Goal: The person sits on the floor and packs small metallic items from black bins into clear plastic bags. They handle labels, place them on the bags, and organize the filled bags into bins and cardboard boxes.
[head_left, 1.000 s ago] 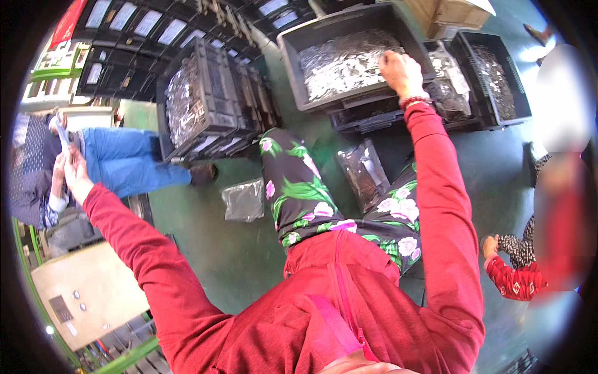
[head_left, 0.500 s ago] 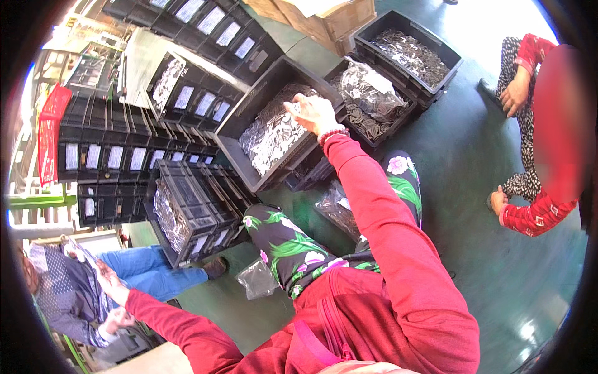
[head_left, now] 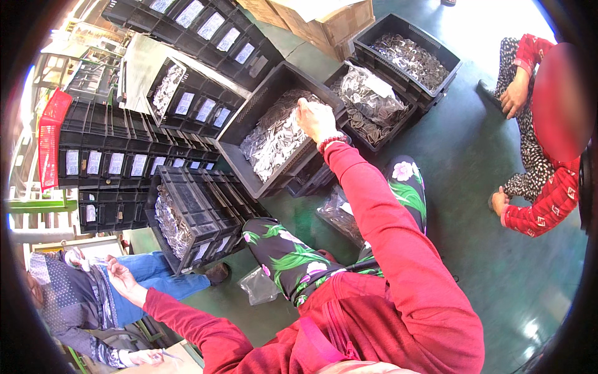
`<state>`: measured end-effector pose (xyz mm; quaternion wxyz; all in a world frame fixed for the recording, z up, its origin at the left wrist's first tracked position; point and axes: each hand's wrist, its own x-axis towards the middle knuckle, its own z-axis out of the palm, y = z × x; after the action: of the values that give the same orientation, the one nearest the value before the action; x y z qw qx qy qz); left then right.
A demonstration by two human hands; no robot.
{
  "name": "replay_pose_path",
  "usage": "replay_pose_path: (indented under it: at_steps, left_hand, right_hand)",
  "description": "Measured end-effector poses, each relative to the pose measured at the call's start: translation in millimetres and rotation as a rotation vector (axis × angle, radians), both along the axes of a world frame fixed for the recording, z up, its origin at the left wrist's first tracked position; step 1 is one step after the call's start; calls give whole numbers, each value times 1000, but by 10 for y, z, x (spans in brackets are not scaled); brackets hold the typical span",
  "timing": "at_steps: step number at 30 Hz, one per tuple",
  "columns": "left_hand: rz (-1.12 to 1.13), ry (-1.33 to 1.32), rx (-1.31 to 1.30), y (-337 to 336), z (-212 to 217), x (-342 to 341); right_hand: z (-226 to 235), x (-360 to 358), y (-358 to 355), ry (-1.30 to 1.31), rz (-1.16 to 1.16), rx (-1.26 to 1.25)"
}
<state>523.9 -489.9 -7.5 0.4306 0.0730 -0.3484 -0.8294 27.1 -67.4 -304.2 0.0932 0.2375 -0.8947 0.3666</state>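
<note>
Over the black crate (head_left: 232, 151), tilted toward me and filled with small flat silvery metal pieces (head_left: 274, 134), is my right hand (head_left: 316, 121). Its fingers are curled together at the pile; whatever they hold is hidden. A beaded bracelet (head_left: 332, 142) circles that wrist. My left hand (head_left: 128, 284) is raised at the lower left, its fingers pinched. What lies between those fingertips is too small to make out. Just beyond it are a seated co-worker's blue trousers (head_left: 177, 278) and patterned sleeve (head_left: 87, 346).
Black crates (head_left: 205, 202) with metal pieces are stacked at the left. Right of my crate stand a crate with a plastic bag (head_left: 374, 93) and another crate (head_left: 445, 47). Cardboard boxes (head_left: 336, 28) are behind. A person in red (head_left: 529, 212) sits right. A clear bag (head_left: 258, 287) lies on the floor.
My right hand's fingers, spread before, have drawn together over the metal pieces. My left hand has shifted slightly right. The co-worker's lower hand has moved down and right.
</note>
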Motion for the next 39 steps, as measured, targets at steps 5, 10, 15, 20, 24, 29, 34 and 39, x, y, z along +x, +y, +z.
replay_pose_path:
  at_steps: [5, 10, 15, 20, 24, 29, 34, 39]
  left_hand:
    - [13, 13, -60, -49, 135, 145]
    - [-63, 59, -21, -62, 211, 107]
    - [43, -13, -40, 78, 262, 54]
    - [7, 30, 24, 41, 270, 97]
    - [42, 39, 29, -115, 252, 176]
    - [17, 13, 12, -269, 292, 245]
    - [-42, 48, 24, -247, 330, 194]
    - [29, 85, 43, -139, 391, 232]
  right_hand:
    - [126, 53, 40, -84, 23, -39]
    - [28, -3, 11, -73, 33, 55]
    - [45, 21, -21, -114, 8, 35]
    - [52, -5, -5, -146, 9, 43]
    - [71, 20, 6, -132, 19, 43]
    - [46, 8, 5, -97, 42, 74]
    - [65, 4, 18, -112, 8, 92]
    - [90, 24, 22, -101, -2, 89]
